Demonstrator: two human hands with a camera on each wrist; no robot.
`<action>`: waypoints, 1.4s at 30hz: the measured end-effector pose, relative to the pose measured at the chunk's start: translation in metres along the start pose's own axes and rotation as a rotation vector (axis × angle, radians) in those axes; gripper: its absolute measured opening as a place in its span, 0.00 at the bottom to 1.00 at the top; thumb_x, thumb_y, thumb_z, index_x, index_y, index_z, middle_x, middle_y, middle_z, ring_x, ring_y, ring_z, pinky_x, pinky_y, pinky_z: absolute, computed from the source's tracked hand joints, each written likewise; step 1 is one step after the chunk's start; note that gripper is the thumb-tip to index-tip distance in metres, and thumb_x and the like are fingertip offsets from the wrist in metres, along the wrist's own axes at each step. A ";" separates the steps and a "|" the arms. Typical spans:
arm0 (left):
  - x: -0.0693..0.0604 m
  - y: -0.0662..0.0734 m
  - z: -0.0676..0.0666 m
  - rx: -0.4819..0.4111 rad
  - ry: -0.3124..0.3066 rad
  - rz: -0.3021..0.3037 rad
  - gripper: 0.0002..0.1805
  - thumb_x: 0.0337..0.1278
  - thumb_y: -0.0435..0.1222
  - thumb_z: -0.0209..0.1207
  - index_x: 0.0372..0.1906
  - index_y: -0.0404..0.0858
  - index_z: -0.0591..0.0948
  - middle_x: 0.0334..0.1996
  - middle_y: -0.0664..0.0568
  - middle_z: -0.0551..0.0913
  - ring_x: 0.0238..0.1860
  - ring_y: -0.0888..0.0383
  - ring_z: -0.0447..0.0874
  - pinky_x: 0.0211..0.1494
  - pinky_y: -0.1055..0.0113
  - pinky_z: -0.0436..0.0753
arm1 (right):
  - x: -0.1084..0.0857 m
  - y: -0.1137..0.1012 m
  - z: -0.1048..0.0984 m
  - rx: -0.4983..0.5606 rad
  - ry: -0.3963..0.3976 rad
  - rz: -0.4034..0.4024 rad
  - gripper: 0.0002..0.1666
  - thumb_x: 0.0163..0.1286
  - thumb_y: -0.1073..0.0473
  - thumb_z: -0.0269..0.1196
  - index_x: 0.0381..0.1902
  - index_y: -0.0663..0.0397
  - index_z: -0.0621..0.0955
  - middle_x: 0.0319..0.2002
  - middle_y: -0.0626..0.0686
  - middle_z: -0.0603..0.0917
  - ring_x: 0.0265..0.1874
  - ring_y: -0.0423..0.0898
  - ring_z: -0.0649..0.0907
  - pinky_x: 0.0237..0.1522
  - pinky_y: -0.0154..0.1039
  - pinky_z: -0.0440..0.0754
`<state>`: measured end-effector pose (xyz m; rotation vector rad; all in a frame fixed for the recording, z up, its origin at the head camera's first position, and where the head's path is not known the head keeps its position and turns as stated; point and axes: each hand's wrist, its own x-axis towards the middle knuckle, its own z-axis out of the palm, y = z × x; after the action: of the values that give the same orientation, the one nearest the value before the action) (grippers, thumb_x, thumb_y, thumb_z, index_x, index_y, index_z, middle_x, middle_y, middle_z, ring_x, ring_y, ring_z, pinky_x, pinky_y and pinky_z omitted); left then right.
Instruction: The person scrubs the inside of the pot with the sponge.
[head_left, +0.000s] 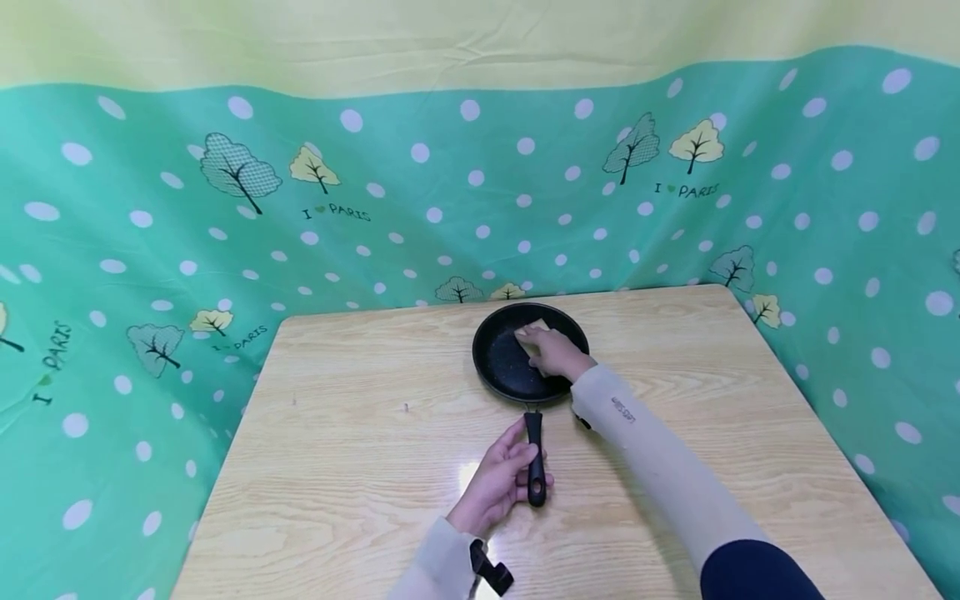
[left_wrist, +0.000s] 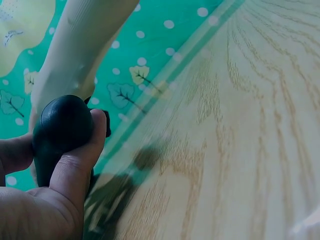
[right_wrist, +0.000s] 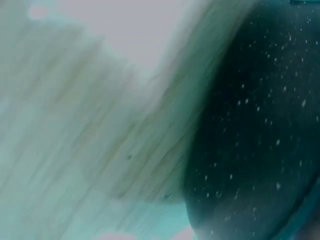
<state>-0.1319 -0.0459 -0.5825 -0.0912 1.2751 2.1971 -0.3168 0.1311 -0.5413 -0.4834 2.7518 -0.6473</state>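
Note:
A black frying pan (head_left: 501, 358) with pale specks stands on the table, its handle (head_left: 535, 446) pointing toward me. My left hand (head_left: 498, 479) grips that handle, the thumb lying along it; in the left wrist view the handle's rounded end (left_wrist: 67, 122) shows between thumb and fingers. Over the pan, my right hand (head_left: 558, 353) holds a flat tan piece (head_left: 541, 324) against the inner surface. Whether this is a sponge or a cloth I cannot tell. The right wrist view shows the speckled pan (right_wrist: 260, 125) but not the fingers.
The light wooden table (head_left: 360, 417) extends around the pan. Behind it and along both sides hangs a green curtain (head_left: 420, 200) with white dots and printed trees. The pan's far rim is close to the table's back edge. My right forearm (head_left: 660, 467) reaches across the table's right half.

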 end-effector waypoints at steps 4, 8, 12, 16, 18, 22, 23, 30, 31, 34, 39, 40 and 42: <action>0.001 0.001 0.001 0.001 -0.007 -0.004 0.38 0.81 0.33 0.53 0.86 0.45 0.53 0.51 0.42 0.81 0.34 0.52 0.91 0.38 0.57 0.91 | -0.007 0.001 0.000 -0.008 0.024 0.005 0.37 0.76 0.65 0.65 0.80 0.53 0.68 0.82 0.60 0.60 0.79 0.68 0.59 0.79 0.60 0.61; 0.001 0.002 0.001 0.000 -0.011 -0.003 0.38 0.81 0.32 0.53 0.86 0.45 0.52 0.51 0.42 0.80 0.35 0.52 0.91 0.40 0.55 0.92 | -0.011 -0.004 0.003 -0.042 0.042 -0.013 0.37 0.76 0.65 0.65 0.79 0.55 0.69 0.81 0.63 0.60 0.79 0.65 0.61 0.77 0.59 0.64; 0.001 0.003 0.000 -0.003 -0.008 0.000 0.38 0.82 0.32 0.52 0.87 0.45 0.51 0.52 0.40 0.80 0.35 0.52 0.92 0.41 0.53 0.92 | -0.015 -0.011 0.007 -0.050 0.057 -0.018 0.36 0.76 0.66 0.65 0.79 0.57 0.70 0.80 0.64 0.63 0.79 0.63 0.63 0.78 0.58 0.62; 0.001 0.003 0.000 0.003 0.001 -0.001 0.38 0.81 0.32 0.52 0.86 0.44 0.51 0.53 0.39 0.80 0.35 0.52 0.91 0.41 0.53 0.92 | -0.020 -0.018 0.014 -0.025 0.066 -0.011 0.35 0.75 0.66 0.66 0.78 0.56 0.71 0.80 0.63 0.64 0.79 0.62 0.63 0.78 0.57 0.63; 0.001 0.003 0.000 0.003 0.003 -0.002 0.38 0.81 0.32 0.53 0.86 0.44 0.51 0.53 0.39 0.80 0.35 0.52 0.91 0.42 0.52 0.92 | -0.022 -0.022 0.018 -0.015 0.064 -0.021 0.36 0.75 0.66 0.66 0.78 0.56 0.71 0.79 0.64 0.64 0.78 0.62 0.64 0.77 0.58 0.65; 0.001 0.002 -0.001 0.001 0.001 -0.002 0.38 0.81 0.32 0.53 0.86 0.44 0.51 0.52 0.40 0.80 0.34 0.52 0.91 0.42 0.52 0.92 | -0.024 -0.030 0.023 -0.007 0.062 -0.054 0.36 0.74 0.66 0.68 0.77 0.57 0.72 0.79 0.65 0.65 0.77 0.64 0.67 0.75 0.59 0.69; 0.001 0.002 -0.001 0.001 0.001 -0.003 0.38 0.81 0.32 0.53 0.86 0.44 0.51 0.52 0.41 0.81 0.34 0.53 0.91 0.42 0.52 0.92 | -0.024 -0.031 0.024 -0.008 0.063 -0.059 0.36 0.73 0.66 0.68 0.77 0.57 0.73 0.78 0.65 0.66 0.76 0.64 0.67 0.74 0.59 0.70; 0.001 0.000 -0.001 -0.002 0.011 -0.006 0.38 0.80 0.32 0.54 0.86 0.45 0.53 0.52 0.41 0.81 0.34 0.53 0.91 0.40 0.53 0.92 | -0.017 -0.043 0.029 -0.004 0.041 -0.058 0.37 0.73 0.64 0.70 0.77 0.53 0.73 0.78 0.63 0.66 0.75 0.64 0.69 0.74 0.56 0.70; 0.001 0.000 -0.001 -0.003 0.011 -0.006 0.38 0.80 0.32 0.54 0.86 0.45 0.53 0.52 0.41 0.81 0.34 0.53 0.91 0.40 0.54 0.92 | -0.016 -0.045 0.029 -0.007 0.041 -0.062 0.37 0.73 0.64 0.70 0.77 0.53 0.73 0.78 0.64 0.66 0.75 0.63 0.69 0.74 0.56 0.70; 0.001 -0.001 0.000 -0.004 0.007 -0.007 0.38 0.80 0.32 0.54 0.86 0.46 0.53 0.52 0.41 0.81 0.33 0.53 0.91 0.40 0.54 0.92 | -0.011 -0.050 0.031 -0.018 0.044 -0.070 0.36 0.74 0.64 0.69 0.77 0.53 0.72 0.78 0.65 0.67 0.75 0.63 0.70 0.75 0.55 0.70; 0.002 -0.001 0.000 -0.006 0.000 -0.006 0.38 0.80 0.33 0.55 0.86 0.46 0.54 0.51 0.42 0.82 0.33 0.53 0.91 0.41 0.55 0.92 | -0.003 -0.057 0.031 -0.049 0.059 -0.085 0.36 0.74 0.65 0.68 0.77 0.55 0.72 0.77 0.66 0.68 0.74 0.63 0.70 0.75 0.55 0.69; 0.002 -0.001 0.000 -0.005 0.000 -0.005 0.38 0.80 0.33 0.55 0.86 0.46 0.54 0.51 0.42 0.82 0.33 0.53 0.91 0.41 0.54 0.92 | -0.001 -0.058 0.030 -0.056 0.061 -0.088 0.36 0.74 0.65 0.68 0.77 0.55 0.72 0.76 0.66 0.69 0.74 0.63 0.71 0.75 0.55 0.69; 0.002 0.000 0.000 -0.005 -0.002 -0.003 0.38 0.80 0.32 0.55 0.86 0.46 0.54 0.50 0.43 0.82 0.33 0.53 0.91 0.41 0.54 0.92 | 0.002 -0.059 0.029 -0.063 0.060 -0.092 0.35 0.75 0.65 0.67 0.77 0.56 0.72 0.77 0.66 0.68 0.75 0.62 0.70 0.75 0.54 0.69</action>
<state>-0.1331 -0.0454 -0.5835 -0.0925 1.2676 2.1968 -0.2938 0.0697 -0.5393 -0.6177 2.8274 -0.6074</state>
